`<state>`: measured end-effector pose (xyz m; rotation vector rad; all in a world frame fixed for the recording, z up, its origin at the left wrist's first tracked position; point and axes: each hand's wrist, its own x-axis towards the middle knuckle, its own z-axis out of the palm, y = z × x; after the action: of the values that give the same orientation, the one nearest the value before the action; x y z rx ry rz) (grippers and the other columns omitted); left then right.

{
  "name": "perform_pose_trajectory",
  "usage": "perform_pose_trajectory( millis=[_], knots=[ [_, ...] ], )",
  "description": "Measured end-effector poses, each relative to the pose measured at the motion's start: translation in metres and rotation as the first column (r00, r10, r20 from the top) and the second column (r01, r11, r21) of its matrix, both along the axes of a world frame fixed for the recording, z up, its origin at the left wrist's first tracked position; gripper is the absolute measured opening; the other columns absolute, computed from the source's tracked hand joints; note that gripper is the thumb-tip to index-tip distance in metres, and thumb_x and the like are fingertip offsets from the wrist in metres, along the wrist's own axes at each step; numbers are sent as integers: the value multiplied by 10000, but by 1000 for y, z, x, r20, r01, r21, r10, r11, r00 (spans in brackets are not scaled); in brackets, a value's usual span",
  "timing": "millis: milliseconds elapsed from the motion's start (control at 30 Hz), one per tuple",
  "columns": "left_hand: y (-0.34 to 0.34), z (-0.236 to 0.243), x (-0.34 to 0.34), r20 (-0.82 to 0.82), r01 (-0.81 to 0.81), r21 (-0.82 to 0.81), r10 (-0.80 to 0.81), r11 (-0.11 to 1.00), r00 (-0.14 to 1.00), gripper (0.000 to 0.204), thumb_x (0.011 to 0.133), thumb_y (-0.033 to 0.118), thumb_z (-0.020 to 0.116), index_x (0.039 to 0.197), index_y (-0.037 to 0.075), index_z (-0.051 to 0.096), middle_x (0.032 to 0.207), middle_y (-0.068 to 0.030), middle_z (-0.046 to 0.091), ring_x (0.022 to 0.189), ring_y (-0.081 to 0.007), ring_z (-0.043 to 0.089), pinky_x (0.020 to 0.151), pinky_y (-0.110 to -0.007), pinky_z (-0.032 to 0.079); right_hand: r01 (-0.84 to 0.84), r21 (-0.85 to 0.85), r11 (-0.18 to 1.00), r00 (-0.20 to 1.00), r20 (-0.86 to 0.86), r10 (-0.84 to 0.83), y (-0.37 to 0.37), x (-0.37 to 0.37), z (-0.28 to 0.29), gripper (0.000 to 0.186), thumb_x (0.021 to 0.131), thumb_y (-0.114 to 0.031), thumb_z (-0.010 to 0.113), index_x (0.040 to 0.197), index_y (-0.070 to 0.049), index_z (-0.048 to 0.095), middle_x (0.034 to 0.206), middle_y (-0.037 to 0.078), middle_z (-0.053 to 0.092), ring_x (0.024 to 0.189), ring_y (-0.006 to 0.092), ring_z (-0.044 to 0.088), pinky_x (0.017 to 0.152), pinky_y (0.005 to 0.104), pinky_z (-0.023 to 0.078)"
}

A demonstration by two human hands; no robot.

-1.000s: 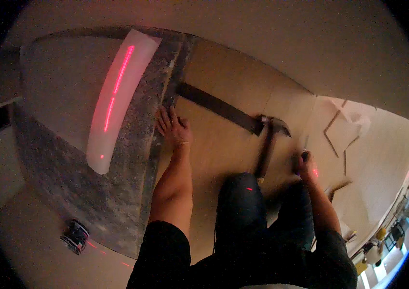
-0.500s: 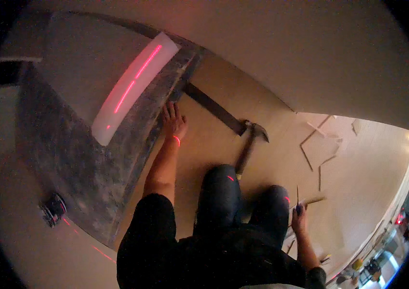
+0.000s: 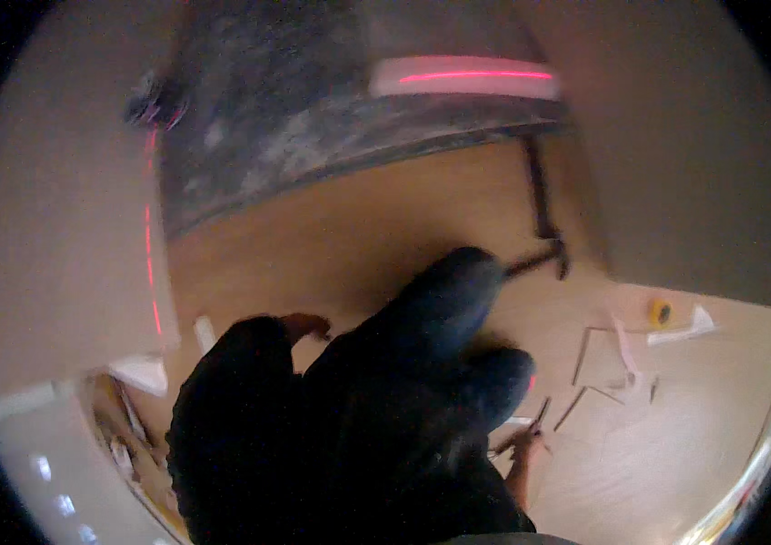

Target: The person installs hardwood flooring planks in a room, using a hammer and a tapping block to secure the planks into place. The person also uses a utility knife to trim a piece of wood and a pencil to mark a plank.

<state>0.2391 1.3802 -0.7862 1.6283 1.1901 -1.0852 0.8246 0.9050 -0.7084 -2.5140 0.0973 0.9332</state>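
My left hand (image 3: 308, 325) is over the wooden floor (image 3: 331, 236) beside my left knee, blurred and partly hidden by my dark sleeve; its fingers cannot be made out. Low on the right, my right hand (image 3: 525, 445) is closed around a slim dark tool (image 3: 542, 415), its kind too blurred to tell. Thin strips lie next to that hand. Beyond my knees rests a hammer (image 3: 560, 254), its handle partly covered by my leg. A dark flat bar (image 3: 538, 186) runs from the hammer's head to the edge of the grey floor section.
A pale strip with a red laser line (image 3: 472, 76) lies on the grey floor (image 3: 258, 136). Walls rise left and right. A dark round device (image 3: 156, 102) is at the far left. Thin scraps (image 3: 585, 354) and a yellow roll (image 3: 660, 312) lie right.
My view has swung round to the left. My left hand has left the grey section's edge and come back beside my knee. My right hand still holds the slim tool.
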Motion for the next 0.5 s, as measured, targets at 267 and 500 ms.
perform_pose_trajectory(
  millis=[267,500],
  knots=[
    [-83,16,-39,228,-346,135,311,928,923,544,983,404,590,1383,35,564,1358,-221,603,1242,-380,573,1016,-492,479,81,209,975,996,-47,-72,-10,71,-77,507,1005,-560,496,964,-69,616,719,90,585,556,229,548,491,381,469],
    [-233,81,-73,629,-748,419,430,514,648,463,976,327,576,1315,13,604,1254,-227,665,1136,-393,643,944,-498,522,-349,253,902,910,-137,390,128,40,-87,454,1011,-495,515,1030,-50,603,782,97,602,611,233,563,544,383,484]
  ],
)
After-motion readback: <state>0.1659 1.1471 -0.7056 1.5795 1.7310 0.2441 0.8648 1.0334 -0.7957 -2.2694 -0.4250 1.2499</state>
